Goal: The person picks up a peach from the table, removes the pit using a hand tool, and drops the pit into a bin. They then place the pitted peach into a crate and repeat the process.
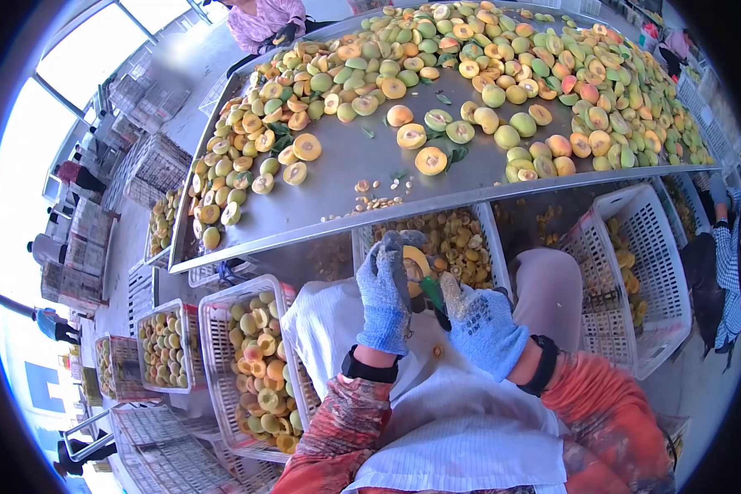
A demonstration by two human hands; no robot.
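Observation:
My left hand, in a blue and grey work glove, holds a cut fruit half with its orange flesh and hollow showing. My right hand, gloved the same way, is closed round a small green-handled tool right beside the fruit. Both hands are above my lap, near the front edge of the metal table. Just beyond them a white crate holds fruit pieces. Several loose pits lie on the table near its edge.
Many whole and halved fruits cover much of the table. Crates of fruit stand at my left, and another white crate is at my right. A co-worker in a pink patterned top is across the table.

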